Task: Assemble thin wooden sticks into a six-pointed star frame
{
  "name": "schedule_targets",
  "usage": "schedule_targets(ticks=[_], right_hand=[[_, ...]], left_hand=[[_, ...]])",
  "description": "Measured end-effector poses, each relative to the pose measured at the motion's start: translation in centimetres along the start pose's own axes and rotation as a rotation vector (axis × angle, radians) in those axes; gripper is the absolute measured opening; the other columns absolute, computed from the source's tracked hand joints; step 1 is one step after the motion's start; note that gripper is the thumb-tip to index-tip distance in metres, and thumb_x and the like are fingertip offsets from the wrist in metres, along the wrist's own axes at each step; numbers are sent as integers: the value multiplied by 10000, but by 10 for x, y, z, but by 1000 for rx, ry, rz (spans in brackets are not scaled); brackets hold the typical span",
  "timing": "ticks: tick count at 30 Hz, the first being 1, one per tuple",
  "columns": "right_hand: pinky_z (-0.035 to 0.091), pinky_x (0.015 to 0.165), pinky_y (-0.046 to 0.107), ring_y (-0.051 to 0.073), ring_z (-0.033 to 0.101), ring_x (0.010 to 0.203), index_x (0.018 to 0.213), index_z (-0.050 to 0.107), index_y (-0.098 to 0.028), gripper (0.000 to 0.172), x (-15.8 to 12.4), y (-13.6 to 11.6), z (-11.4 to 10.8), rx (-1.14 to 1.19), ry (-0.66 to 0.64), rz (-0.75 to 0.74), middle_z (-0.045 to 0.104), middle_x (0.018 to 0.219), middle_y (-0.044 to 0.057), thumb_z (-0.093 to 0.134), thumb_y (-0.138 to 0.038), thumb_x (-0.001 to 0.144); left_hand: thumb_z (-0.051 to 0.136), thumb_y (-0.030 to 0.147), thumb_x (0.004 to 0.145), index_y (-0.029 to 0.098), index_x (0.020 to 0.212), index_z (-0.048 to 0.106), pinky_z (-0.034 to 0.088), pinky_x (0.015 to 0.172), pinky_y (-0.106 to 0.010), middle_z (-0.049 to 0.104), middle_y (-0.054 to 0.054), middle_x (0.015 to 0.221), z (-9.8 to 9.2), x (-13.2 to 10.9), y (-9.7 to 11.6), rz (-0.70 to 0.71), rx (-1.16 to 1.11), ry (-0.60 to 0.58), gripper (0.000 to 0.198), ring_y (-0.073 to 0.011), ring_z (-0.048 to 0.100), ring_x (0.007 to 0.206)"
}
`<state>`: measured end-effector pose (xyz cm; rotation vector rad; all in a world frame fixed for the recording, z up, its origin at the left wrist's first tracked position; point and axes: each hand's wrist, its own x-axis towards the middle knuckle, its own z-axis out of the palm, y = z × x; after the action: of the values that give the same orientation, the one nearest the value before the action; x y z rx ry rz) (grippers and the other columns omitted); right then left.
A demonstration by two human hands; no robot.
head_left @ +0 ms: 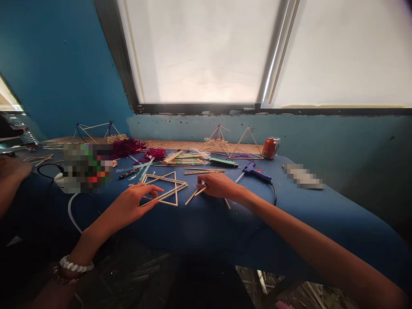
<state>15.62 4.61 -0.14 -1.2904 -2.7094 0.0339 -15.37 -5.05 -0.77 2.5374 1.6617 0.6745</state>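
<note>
A flat frame of thin wooden sticks (167, 189), crossed into triangles, lies on the blue table cover (305, 214). My left hand (133, 201) rests on its left part, fingers stretched over the sticks and touching them. My right hand (219, 185) is just right of the frame, fingers pinched on a loose wooden stick (194, 195) that lies slanted on the cover. A bead bracelet is on my left wrist.
A blue glue gun (255, 171) with its cable lies right of my right hand. Behind are a bundle of sticks (185, 159), a green cutter (223, 162), stick pyramids (246, 143), red yarn (128, 148) and an orange can (270, 147). Another person's arm (11, 176) is at far left.
</note>
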Motion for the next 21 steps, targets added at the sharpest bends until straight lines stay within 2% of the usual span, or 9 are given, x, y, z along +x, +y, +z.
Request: schedule_targets(ticks=[2, 4, 8, 11, 14, 18, 21], right_hand=[[308, 661, 273, 191, 687, 877, 1192, 715, -246, 295, -3, 2, 0, -1, -9, 2, 785, 989, 69, 504, -388, 1043], [310, 662, 274, 189, 689, 878, 1224, 711, -258, 305, -6, 4, 0, -4, -15, 7, 787, 982, 59, 500, -387, 1045], [327, 681, 276, 197, 699, 889, 1202, 737, -272, 312, -12, 3, -1, -20, -22, 11, 787, 972, 56, 489, -372, 1043], [353, 703, 280, 208, 706, 885, 1174, 758, -264, 329, -13, 0, -2, -35, -24, 20, 788, 966, 71, 469, -350, 1041], [379, 729, 280, 217, 718, 911, 1198, 759, -262, 356, -14, -2, -2, -45, -25, 27, 793, 988, 86, 449, -361, 1052], [404, 762, 277, 225, 729, 976, 1252, 750, -280, 382, -15, -1, 0, -47, -33, 27, 801, 1062, 89, 443, -408, 1065], [414, 775, 279, 232, 732, 1002, 1302, 733, -285, 405, -16, 0, 2, -47, -36, 33, 804, 1072, 90, 429, -423, 1072]], left_hand=[[545, 632, 958, 297, 1103, 750, 547, 972, -386, 796, -29, 1137, -4, 3, 3, -27, -9, 13, 419, -278, 720, 1105], [558, 650, 935, 296, 1110, 753, 549, 935, -378, 797, -32, 1136, -10, 7, -3, -107, -8, 77, 441, -284, 718, 1086], [505, 664, 928, 250, 1135, 758, 554, 871, -369, 790, -77, 1104, -18, 21, -40, -318, 7, 257, 527, -282, 716, 1018], [477, 643, 922, 229, 1153, 776, 544, 968, -408, 764, -110, 1231, -10, 29, -68, -309, 45, 189, 560, -310, 693, 1127], [459, 564, 935, 238, 1190, 782, 514, 1042, -425, 757, -106, 1292, -3, 34, -83, -331, 118, 162, 525, -322, 665, 1198], [453, 518, 929, 230, 1207, 798, 515, 1019, -406, 764, -110, 1302, -8, 38, -92, -391, 189, 106, 528, -337, 676, 1201], [514, 502, 873, 196, 1195, 811, 532, 970, -393, 731, -129, 1372, -14, 40, -98, -419, 211, 65, 535, -356, 703, 1162]])
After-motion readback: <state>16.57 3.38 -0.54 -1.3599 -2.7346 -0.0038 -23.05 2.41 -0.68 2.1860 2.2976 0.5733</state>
